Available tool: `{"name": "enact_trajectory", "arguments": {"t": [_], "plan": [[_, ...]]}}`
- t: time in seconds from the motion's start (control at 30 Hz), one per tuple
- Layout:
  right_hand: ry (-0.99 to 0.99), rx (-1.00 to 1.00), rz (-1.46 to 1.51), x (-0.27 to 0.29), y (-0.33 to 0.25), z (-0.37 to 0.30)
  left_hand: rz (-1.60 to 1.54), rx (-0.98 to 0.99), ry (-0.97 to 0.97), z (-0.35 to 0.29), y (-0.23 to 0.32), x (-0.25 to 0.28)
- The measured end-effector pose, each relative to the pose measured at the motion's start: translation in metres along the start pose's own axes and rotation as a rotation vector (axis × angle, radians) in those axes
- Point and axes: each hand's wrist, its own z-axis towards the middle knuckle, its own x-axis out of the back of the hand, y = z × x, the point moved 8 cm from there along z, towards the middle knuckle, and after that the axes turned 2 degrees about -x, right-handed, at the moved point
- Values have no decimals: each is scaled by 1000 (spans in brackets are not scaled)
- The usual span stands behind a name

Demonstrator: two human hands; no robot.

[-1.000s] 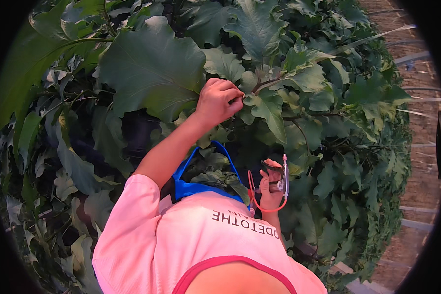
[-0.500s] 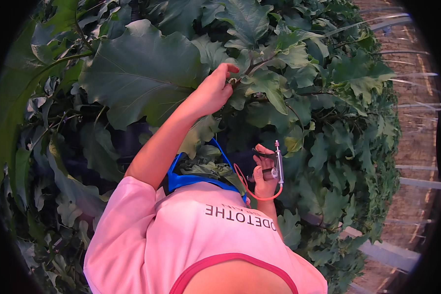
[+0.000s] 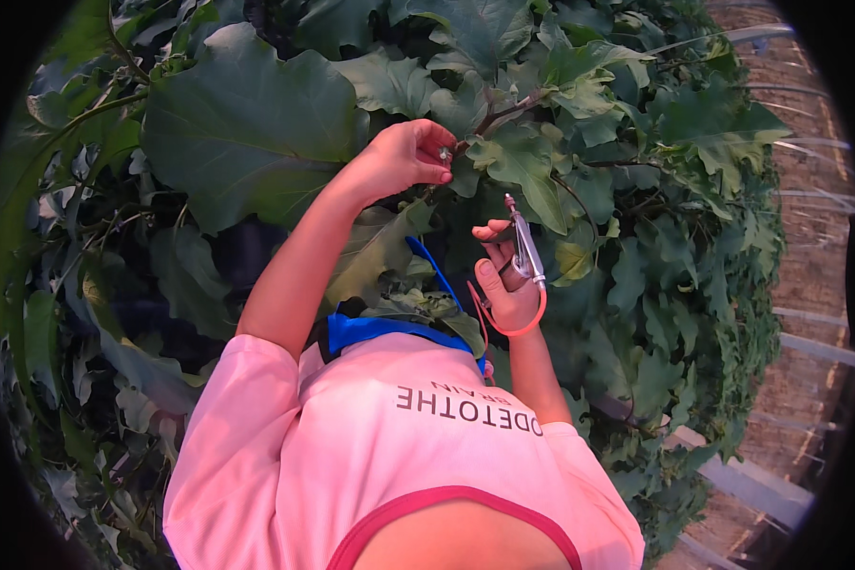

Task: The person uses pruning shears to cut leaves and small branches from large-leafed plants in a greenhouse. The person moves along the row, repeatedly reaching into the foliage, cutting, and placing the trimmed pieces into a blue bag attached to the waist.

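Observation:
My left hand (image 3: 404,161) is among the upper leaves, its fingers and thumb curled around a small pale green bud (image 3: 445,154) beside a purplish stem (image 3: 494,116). Lower and to the right, my right hand (image 3: 508,290) holds a slim silver spray nozzle (image 3: 525,245), tip tilted up towards the stem. A dark band crosses its fingers. From the nozzle's lower end an orange hose (image 3: 532,323) loops back under the wrist. The nozzle tip is apart from the bud. A large lobed leaf (image 3: 247,133) spreads left of my left hand.
At my waist hangs a blue bag (image 3: 361,330) with loose green leaves (image 3: 427,309) in it. Dense foliage (image 3: 636,285) surrounds both arms. Along the right side run brown ground (image 3: 798,285) and pale bars (image 3: 755,489).
My right hand has risen and moved slightly left with the nozzle, whose tip now leans left. My left hand has shifted slightly left, and the bud now shows between its fingers.

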Motion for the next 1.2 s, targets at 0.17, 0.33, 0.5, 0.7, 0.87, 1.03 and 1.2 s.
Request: {"name": "enact_trajectory", "arguments": {"t": [0.17,0.33,0.5,0.7,0.87,1.03,1.2], "plan": [[10,14,-62,-17,2,22,-14,7,64,1,6,5],[30,84,-139,-25,-4,34,-28,11,46,4,6,1],[-9,17,-251,-37,-4,40,-53,11,86,2,10,3],[24,76,-180,-39,4,43,-55,-6,87,1,10,3],[61,70,-78,-35,7,46,-41,1,83,2,8,2],[48,20,-104,-29,9,47,-75,-18,120,2,9,2],[55,51,-199,-31,6,49,114,-39,168,4,13,6]]}}
